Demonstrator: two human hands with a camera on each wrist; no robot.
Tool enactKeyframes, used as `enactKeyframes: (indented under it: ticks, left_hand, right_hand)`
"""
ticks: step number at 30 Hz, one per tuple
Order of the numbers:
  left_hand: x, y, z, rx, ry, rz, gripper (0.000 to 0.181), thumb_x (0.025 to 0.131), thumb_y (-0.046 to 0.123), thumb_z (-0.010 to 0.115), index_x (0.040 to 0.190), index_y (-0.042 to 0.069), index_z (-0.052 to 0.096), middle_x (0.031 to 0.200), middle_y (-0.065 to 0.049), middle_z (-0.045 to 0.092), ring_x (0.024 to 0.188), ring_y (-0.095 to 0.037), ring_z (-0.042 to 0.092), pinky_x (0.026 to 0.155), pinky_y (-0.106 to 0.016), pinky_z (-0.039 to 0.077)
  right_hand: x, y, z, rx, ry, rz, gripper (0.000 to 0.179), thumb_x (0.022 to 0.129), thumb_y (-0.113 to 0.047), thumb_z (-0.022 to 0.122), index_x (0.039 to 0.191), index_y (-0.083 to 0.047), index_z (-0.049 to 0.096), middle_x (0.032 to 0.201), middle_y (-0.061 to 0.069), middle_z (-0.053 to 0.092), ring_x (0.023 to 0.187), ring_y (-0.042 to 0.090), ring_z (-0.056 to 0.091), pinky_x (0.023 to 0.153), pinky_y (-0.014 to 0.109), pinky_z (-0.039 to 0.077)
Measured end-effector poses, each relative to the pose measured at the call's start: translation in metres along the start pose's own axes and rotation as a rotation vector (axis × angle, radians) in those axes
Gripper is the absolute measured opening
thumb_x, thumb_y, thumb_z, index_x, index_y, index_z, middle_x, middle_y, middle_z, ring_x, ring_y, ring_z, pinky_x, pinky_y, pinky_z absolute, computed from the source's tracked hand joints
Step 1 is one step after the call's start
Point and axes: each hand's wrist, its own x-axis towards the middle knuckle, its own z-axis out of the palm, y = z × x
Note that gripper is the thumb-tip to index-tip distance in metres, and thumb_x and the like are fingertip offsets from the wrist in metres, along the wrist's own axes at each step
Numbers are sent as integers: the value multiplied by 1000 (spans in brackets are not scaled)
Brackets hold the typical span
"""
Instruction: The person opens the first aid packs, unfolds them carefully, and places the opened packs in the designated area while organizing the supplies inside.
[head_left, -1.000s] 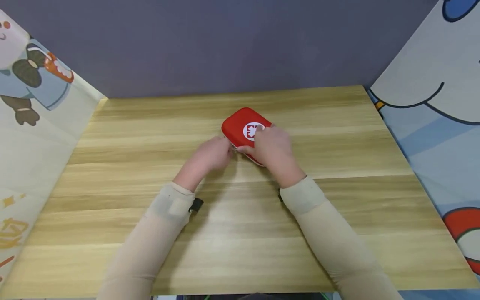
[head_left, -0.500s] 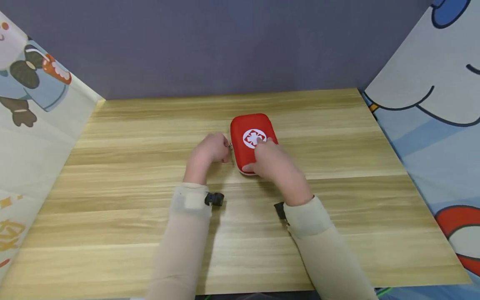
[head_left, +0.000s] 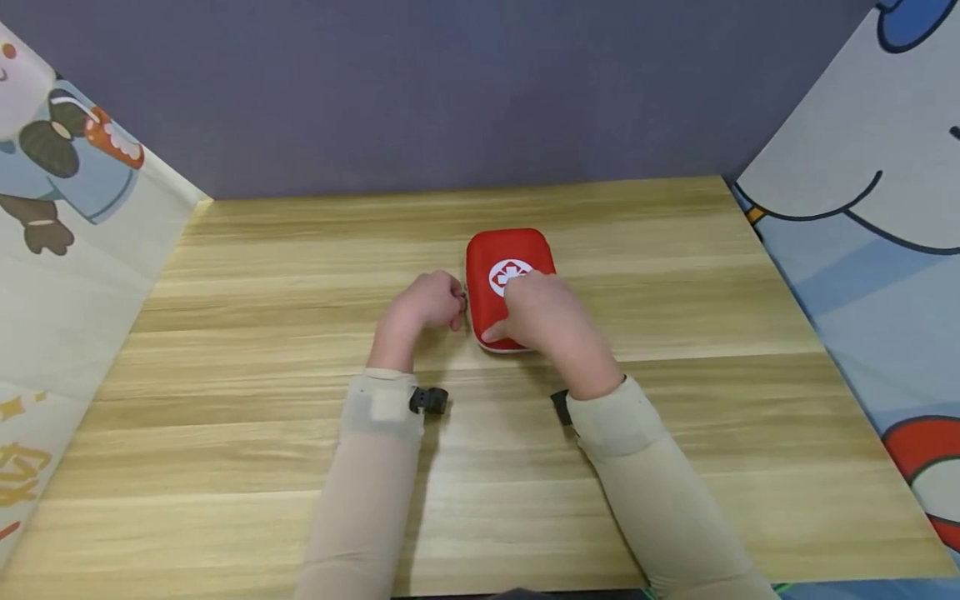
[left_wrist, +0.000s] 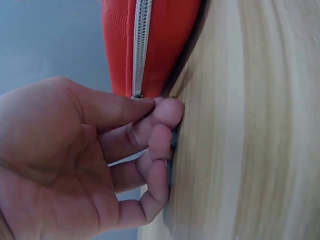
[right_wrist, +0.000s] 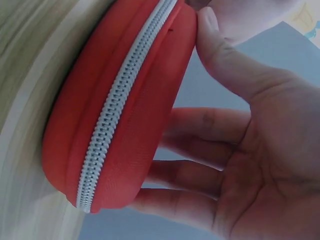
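A red zip-up first-aid case (head_left: 491, 312) with a white round emblem lies on the table. Beside its left side is my left hand (head_left: 429, 302). In the left wrist view, the thumb and index finger of the left hand (left_wrist: 95, 150) pinch the zipper's end, hiding the pull tab; the other fingers curl near the tabletop. My right hand (head_left: 551, 321) rests on top of the case, thumb at the near left part of its lid. Seen from the right wrist, that hand's fingers (right_wrist: 192, 177) reach fairly straight to the lid, and the zipper (right_wrist: 107, 120) runs closed along the side.
The wooden table (head_left: 225, 400) extends around the case on all sides. A dark grey panel (head_left: 465, 92) rises behind its back edge. Cartoon-printed walls stand at the left (head_left: 82, 200) and right (head_left: 840, 275).
The case has turned from a slant to nearly straight and come slightly nearer. Both hands have moved with it, the left staying at its left side. Little differs in the last half second.
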Motion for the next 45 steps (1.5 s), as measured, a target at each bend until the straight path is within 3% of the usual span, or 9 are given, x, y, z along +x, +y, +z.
enactKeyframes:
  ticks: [7, 15, 22, 26, 34, 45]
  left_hand:
    - [1, -1, 0, 40, 11, 7, 28, 102, 7, 50, 86, 7, 72, 71, -3, 74, 75, -19, 60, 72, -28, 43]
    - [4, 6, 2, 128, 23, -11, 18, 89, 2, 56, 82, 8, 70, 73, -5, 67, 75, -23, 58, 68, -29, 44]
    - [5, 10, 3, 207, 43, 1, 19, 91, 2, 54, 88, 6, 72, 81, -9, 69, 75, -22, 54, 68, -31, 46]
    - [-4, 10, 8, 218, 94, 9, 16, 93, 3, 53, 89, 6, 69, 93, -15, 70, 81, -25, 54, 74, -37, 50]
    - [-24, 3, 20, 173, 113, 17, 17, 99, 6, 52, 90, 6, 66, 88, -14, 67, 83, -26, 56, 77, -40, 52]
    - [-43, 8, 30, 188, 136, 6, 20, 101, 5, 52, 101, 0, 72, 99, -20, 74, 93, -33, 68, 87, -48, 59]
  right_hand:
    - [2, -7, 3, -1, 22, 37, 37, 88, -46, 86, 82, -11, 75, 87, 8, 74, 86, 28, 69, 84, 45, 59]
    - [9, -13, 6, -16, 51, 81, 39, 89, -49, 84, 80, -13, 72, 89, 8, 72, 84, 31, 69, 80, 45, 59]
    - [9, -15, 5, 4, 60, 116, 40, 88, -51, 85, 87, -12, 75, 92, 10, 75, 89, 32, 70, 81, 46, 60]
    - [11, -17, 6, 10, 53, 140, 42, 89, -52, 84, 93, -11, 76, 97, 11, 75, 91, 32, 69, 82, 47, 60]
    - [14, -17, 5, -25, 46, 112, 45, 91, -50, 82, 106, -9, 77, 110, 13, 76, 102, 35, 72, 93, 49, 60]
    - [17, -18, 2, -53, 41, 81, 44, 92, -50, 82, 105, -9, 78, 111, 12, 77, 102, 32, 72, 97, 47, 59]
